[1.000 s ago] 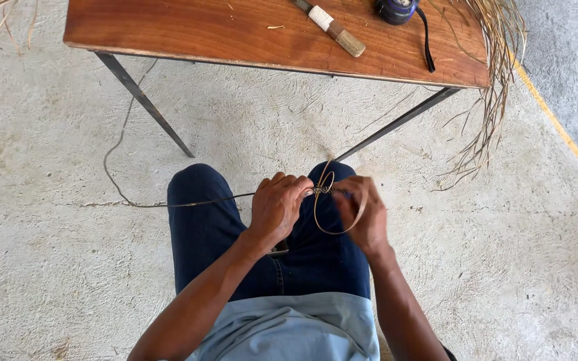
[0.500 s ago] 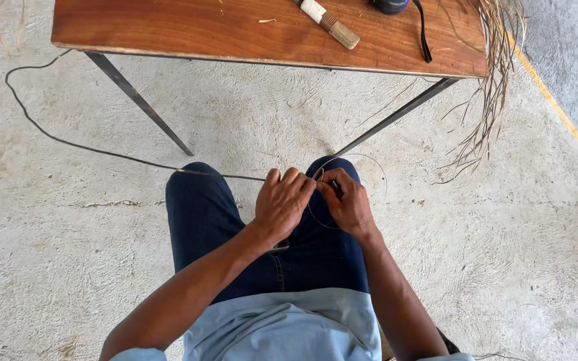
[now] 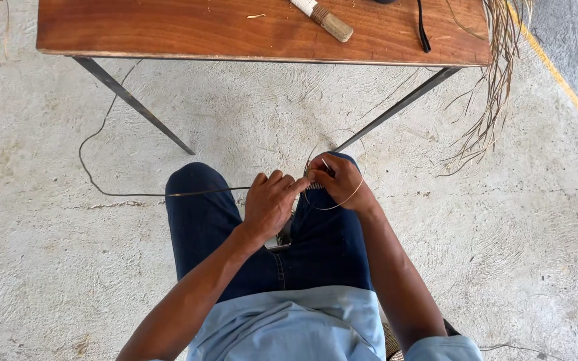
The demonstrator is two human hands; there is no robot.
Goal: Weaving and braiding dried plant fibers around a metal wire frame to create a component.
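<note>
pinching a thin strand (image 3: 168,194), left hand (image 3: 270,204) grip closed, right hand (image 3: 340,182) grip closed on small ring (image 3: 349,198), above lap

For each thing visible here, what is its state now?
Left hand: closed, pinching the long strand.
Right hand: closed on the small ring.
Long strand: trailing loosely across the floor.
Wooden-handled tool: lying flat on the table.
Dry fibres: hanging over the table edge.
</note>
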